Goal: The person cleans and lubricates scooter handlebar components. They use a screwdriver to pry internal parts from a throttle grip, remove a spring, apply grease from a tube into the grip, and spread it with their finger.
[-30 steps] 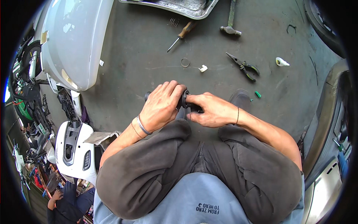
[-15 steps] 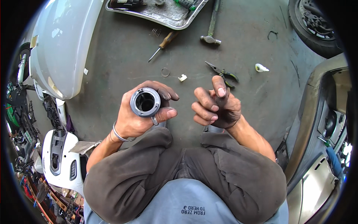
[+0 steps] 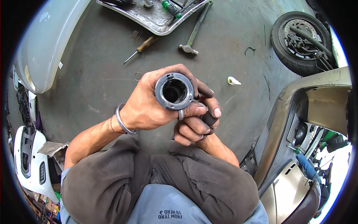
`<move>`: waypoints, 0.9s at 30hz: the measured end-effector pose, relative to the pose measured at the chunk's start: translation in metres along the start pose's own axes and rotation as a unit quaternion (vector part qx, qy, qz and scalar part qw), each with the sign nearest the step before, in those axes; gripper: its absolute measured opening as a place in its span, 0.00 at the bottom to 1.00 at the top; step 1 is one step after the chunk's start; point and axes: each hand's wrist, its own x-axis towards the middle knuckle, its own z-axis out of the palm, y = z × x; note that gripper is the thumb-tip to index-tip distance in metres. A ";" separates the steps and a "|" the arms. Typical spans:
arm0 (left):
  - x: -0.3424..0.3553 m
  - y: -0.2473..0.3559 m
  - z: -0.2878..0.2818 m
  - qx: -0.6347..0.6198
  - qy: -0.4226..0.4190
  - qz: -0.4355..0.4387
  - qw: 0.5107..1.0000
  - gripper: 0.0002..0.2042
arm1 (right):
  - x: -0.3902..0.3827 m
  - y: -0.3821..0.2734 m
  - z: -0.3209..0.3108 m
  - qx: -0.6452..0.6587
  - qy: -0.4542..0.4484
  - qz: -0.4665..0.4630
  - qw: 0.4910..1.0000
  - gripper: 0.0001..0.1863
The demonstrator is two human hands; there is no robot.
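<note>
A black hollow cylinder (image 3: 160,93) with a notched collar points its open end up at me. My left hand (image 3: 149,100) is wrapped around it, with the thumb and forefinger at its right side. Close against the left fingertips is my right hand (image 3: 195,128), its fingers curled in. Something dark shows between those fingers, but I cannot make out whether it is a small part or a grimy finger. A thin metal ring (image 3: 138,76) lies on the floor just beyond my left hand, partly hidden by it.
On the floor ahead lie a screwdriver (image 3: 143,47), a coil spring (image 3: 136,34), a hammer (image 3: 192,39) and a small white plastic piece (image 3: 234,80). A metal tray (image 3: 149,21) holds tools. A wheel (image 3: 278,44) and body panels (image 3: 278,112) stand at the right, more panels (image 3: 48,48) left.
My hands have come together, the left bringing the black cylinder nearer the right. The view has shifted to the right. The pliers and a small white part are now out of sight.
</note>
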 end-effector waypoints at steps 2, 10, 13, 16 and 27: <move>-0.005 0.004 0.000 0.026 0.015 0.012 0.999 0.15 | -0.002 0.000 -0.002 -0.019 0.023 0.012 1.000 0.06; -0.014 0.002 -0.003 0.217 0.057 0.184 0.957 0.15 | 0.008 -0.004 0.004 -0.171 0.066 -0.040 0.982 0.03; -0.016 0.002 -0.006 0.254 0.048 0.208 0.943 0.16 | 0.008 -0.004 0.007 -0.227 0.097 -0.060 0.967 0.05; -0.018 0.003 -0.007 0.264 0.043 0.221 0.938 0.16 | 0.006 -0.004 0.011 -0.261 0.137 -0.069 0.953 0.07; -0.022 0.003 -0.013 0.299 0.029 0.221 0.928 0.17 | 0.006 -0.001 0.009 -0.335 0.176 -0.083 0.922 0.08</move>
